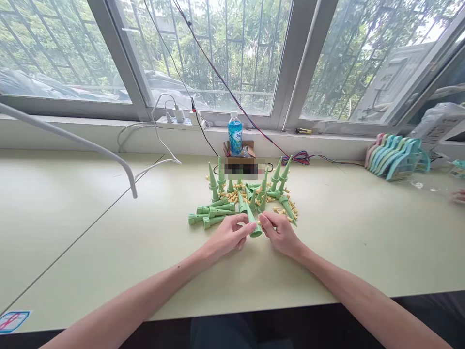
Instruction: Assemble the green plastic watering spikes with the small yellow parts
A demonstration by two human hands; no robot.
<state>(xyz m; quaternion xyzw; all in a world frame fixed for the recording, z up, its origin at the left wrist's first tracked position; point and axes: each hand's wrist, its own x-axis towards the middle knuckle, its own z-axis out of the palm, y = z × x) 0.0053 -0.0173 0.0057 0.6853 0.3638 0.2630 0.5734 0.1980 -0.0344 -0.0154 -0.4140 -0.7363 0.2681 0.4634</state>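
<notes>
My left hand [228, 236] pinches a green cone-shaped spike [253, 222], its wide end toward me. My right hand [279, 232] is closed beside that wide end, fingertips pinched on a small yellow piece [259, 223] that I can barely make out. Both hands rest on the pale green table [109, 242]. Just beyond them lies a pile of several green spikes [218, 213], some flat, some upright [212, 182], mixed with scattered small yellow pieces [285, 209].
A blue drink bottle [235, 133] stands by a small cardboard box [242, 160] at the window. A white curved tube [90, 148] and white cables [160, 140] cross the left. Stacked pastel plastic items [395, 155] sit far right, where another person's fingers [458, 196] show.
</notes>
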